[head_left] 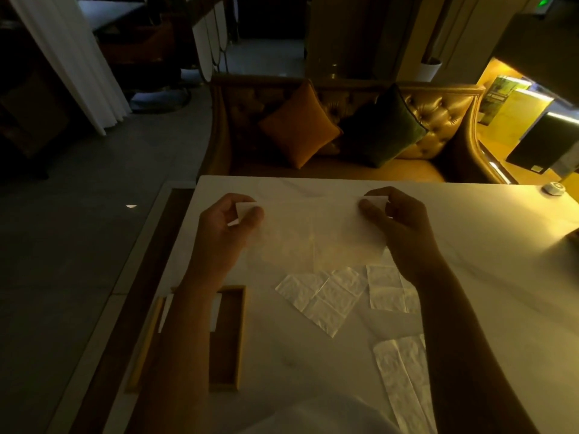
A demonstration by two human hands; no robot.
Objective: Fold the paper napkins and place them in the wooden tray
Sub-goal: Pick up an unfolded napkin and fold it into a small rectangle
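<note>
A thin white paper napkin (313, 233) is stretched out above the white table (470, 233). My left hand (228, 223) pinches its upper left corner and my right hand (398, 223) pinches its upper right corner. Below it, unfolded napkins (326, 299) lie flat on the table, and a long folded napkin (401, 380) lies near the front edge under my right forearm. The wooden tray (233, 336) sits at the table's left edge, partly hidden by my left forearm, with a white napkin (216, 311) showing inside it.
A small round white object (554, 187) rests at the table's far right corner. Beyond the table stands a tufted golden sofa (438, 114) with an orange cushion (299, 126) and a dark green cushion (382, 126). The floor drops away to the left.
</note>
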